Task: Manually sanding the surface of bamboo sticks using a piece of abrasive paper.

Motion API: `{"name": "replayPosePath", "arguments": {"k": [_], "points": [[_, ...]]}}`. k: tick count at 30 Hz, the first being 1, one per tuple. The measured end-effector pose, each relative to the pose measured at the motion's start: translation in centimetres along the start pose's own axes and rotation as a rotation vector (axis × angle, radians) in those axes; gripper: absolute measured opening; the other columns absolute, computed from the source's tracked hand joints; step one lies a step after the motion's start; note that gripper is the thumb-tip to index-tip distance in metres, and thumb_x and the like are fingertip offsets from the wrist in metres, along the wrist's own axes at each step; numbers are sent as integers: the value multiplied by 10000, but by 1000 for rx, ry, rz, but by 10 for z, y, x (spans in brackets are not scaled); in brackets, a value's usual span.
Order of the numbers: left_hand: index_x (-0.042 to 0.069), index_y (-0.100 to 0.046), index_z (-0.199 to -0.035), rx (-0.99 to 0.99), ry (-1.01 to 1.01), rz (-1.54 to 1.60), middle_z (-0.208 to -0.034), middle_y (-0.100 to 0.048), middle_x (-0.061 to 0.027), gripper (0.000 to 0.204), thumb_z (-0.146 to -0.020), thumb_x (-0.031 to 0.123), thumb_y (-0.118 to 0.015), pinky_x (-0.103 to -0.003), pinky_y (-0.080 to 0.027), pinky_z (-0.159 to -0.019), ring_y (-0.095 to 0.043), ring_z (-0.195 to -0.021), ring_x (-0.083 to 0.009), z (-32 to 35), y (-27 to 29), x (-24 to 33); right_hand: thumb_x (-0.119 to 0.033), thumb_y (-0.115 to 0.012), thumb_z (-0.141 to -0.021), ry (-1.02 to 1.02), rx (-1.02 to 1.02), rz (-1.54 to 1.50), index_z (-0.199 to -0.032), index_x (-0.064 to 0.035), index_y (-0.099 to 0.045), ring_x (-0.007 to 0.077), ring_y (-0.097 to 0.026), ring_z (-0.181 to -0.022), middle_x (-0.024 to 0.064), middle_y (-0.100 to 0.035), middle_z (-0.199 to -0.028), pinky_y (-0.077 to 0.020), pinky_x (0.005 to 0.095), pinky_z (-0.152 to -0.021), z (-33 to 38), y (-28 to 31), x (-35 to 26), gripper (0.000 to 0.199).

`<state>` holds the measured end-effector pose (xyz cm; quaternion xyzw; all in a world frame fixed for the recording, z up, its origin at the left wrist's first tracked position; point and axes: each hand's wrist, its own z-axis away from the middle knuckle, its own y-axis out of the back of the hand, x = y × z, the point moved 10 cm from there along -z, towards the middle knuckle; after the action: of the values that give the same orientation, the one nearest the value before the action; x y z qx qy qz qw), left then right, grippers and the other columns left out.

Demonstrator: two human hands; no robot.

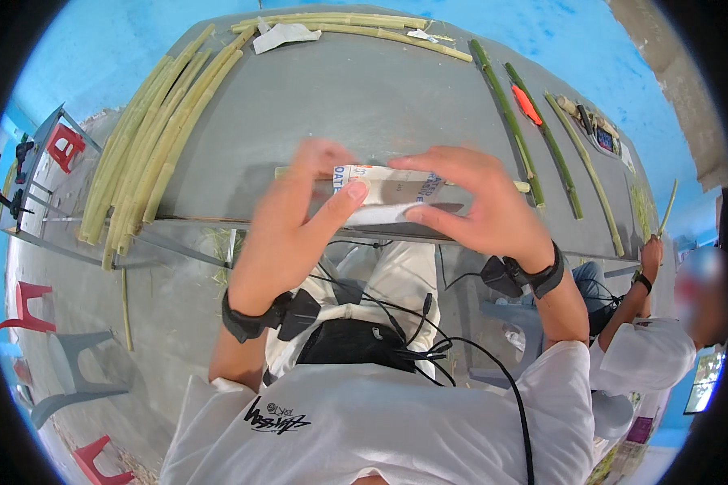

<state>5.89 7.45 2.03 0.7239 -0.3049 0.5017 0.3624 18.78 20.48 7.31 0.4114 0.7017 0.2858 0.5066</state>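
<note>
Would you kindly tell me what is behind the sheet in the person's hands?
What looks like one pale stalk: its ends show beyond the left hand and right hand. The sheet and hands cover its middle, so whether they touch it cannot be seen.

The head camera, left unit of a side-by-side fisheye pair, looks down from the wearer's head. The shirt (396, 420) lies nearest, at the lower edge; left hand (299, 218) and right hand (493, 202) occupy mid-frame; the table (372, 89) extends beyond.
</note>
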Motion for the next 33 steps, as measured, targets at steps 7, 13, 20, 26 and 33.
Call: {"name": "replayPosePath", "arguments": {"k": [7, 13, 20, 26, 33], "points": [[53, -655, -1291, -123, -619, -846, -1157, -753, -164, 436, -940, 226, -849, -483, -552, -944, -699, -1076, -422, -20, -13, 68, -155, -888, -910, -15, 58, 43, -1461, -70, -686, 388, -730, -1248, 141, -757, -1395, -576, 456, -1066, -7, -7, 10, 593], [68, -636, -1168, -210, -371, -837, -1089, -725, -159, 249, -985, 138, -788, -487, -535, -913, -686, -1046, -426, -62, 24, 40, -219, -805, -1003, -41, 148, 183, -1616, -77, -545, 409, -587, -1457, 181, -608, -1589, -478, 487, -1207, 20, 30, 29, 680], [65, -565, -1270, -415, -391, -956, -1136, -669, -183, 302, -1003, 86, -706, -518, -522, -891, -652, -1054, -449, -63, 9, 2, -368, -672, -1103, -324, -111, 411, -1730, -64, -395, 397, -405, -1633, 205, -442, -1751, -299, 523, -1351, 87, 17, 98, 750], [37, -560, -1373, -393, -378, -1036, -1215, -666, -206, 357, -1052, 166, -652, -541, -527, -919, -650, -1085, -464, -60, -1, -4, -525, -581, -1142, -319, -178, 375, -1726, -31, -385, 394, -319, -1689, 216, -396, -1789, -203, 565, -1396, 100, 5, 111, 791], [51, -570, -1387, -394, -391, -1051, -1138, -716, -214, 390, -1157, 364, -601, -549, -552, -863, -683, -1012, -486, -55, -7, -9, -465, -550, -1149, -362, -187, 372, -1759, -83, -339, 355, -256, -1726, 178, -343, -1829, -120, 562, -1419, 100, 1, 120, 750]]}}
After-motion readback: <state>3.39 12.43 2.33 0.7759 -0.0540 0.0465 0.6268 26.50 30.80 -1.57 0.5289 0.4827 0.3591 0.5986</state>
